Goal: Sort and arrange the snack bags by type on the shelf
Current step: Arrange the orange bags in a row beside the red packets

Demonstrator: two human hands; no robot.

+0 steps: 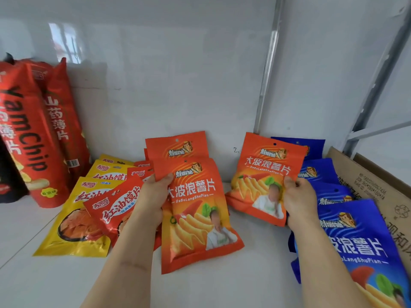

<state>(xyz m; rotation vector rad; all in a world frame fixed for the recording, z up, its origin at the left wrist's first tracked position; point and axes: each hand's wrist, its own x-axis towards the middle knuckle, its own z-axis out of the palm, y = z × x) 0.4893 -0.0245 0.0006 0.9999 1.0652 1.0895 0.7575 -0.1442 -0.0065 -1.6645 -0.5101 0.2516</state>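
A white shelf (255, 274) runs across the view, backed by a glossy white wall (166, 74). A metal upright (268, 70) stands in the back corner, beyond and between the two hands.

The left hand (151, 201) reaches forward, palm down, thumb on the front of an orange bag (198, 221) and fingers hidden behind it, gripping the bag's upper left edge. This bag lies flat on the shelf, stretching from the hand toward the viewer. A second orange bag (178, 145) leans against the wall just beyond the hand, its lower part covered by the held one.

Left of the left hand, touching its wrist, lies a red bag (113, 207) on top of a yellow bag (73, 227), with more yellow and red bags behind them. Farther left stand tall red yam chip bags (33, 130), upright against the wall.

The right hand (300, 201) pinches the right edge of a third orange bag (264, 181), thumb on its front; the bag is tilted, its top leaning back toward the wall. Right of this hand is an overlapping row of blue bags (355, 245), the nearest passing under the forearm. Beyond them, at the far right, sits a cardboard box (378, 187).
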